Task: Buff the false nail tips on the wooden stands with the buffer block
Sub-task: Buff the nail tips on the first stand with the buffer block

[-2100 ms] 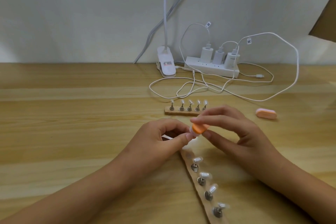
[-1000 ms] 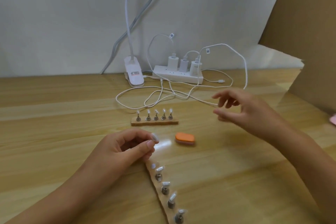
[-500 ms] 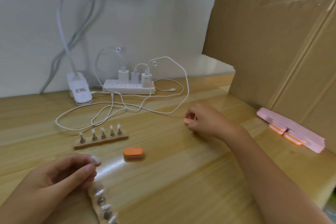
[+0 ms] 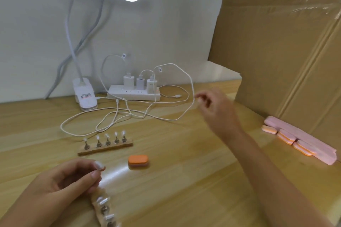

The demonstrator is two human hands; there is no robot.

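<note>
A person's left hand [image 4: 68, 182] is resting low at the near left of a pale wooden table [image 4: 184, 199]. Its thumb and forefinger are curling together and pinching what appears to be a clear false nail tip [image 4: 98, 165]. That tip is sitting at the far end of a near wooden stand [image 4: 103, 208], a narrow strip of metal pegs carrying more tips and running toward the bottom edge.

The right hand [image 4: 215, 108] is hanging in the air well beyond and to the right, close to a looping white charging cable [image 4: 184, 114]. Its fingers are curling loosely, but motion blur is hiding whether anything is between them.

The small orange oval buffer block [image 4: 138, 160] is lying flat on the table between the two hands, just right of and slightly beyond the left fingertips. Its long axis is running left to right. The left hand is much nearer but busy, so the right hand would probably need to come back toward the body and leftward to take the block by its long sides.

A second wooden stand [image 4: 105, 148] with five tips is sitting just beyond the block. Spare pink and orange buffer blocks [image 4: 287, 139] are lining a brown cardboard sheet [image 4: 276, 42] at far right.
</note>
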